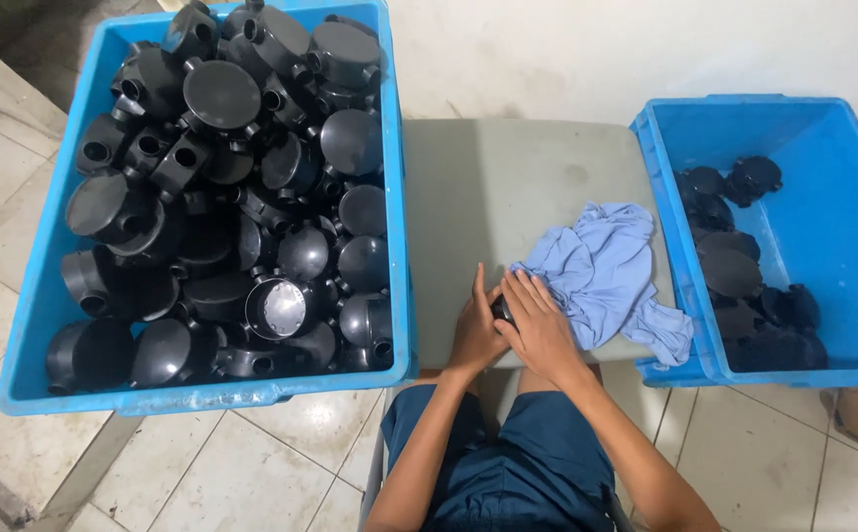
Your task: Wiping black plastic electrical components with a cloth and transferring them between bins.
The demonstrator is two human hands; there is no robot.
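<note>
I am seeing a small black part [500, 309] lying almost hidden between my two hands at the near edge of the grey table [488, 187], just left of a crumpled light-blue cloth [601, 271]. The big blue crate [397, 197] on my left is holding a heap of round black junction boxes [222, 197]; the smaller blue bin [823, 158] on my right is holding only a few. My left hand [474, 330] is cupping the part from the left, while my right hand [539, 325] is lying over it, fingers curled and pressing down.

Bright, even overhead light, soft shadows, sharp focus, slight wide-angle bending at edges
</note>
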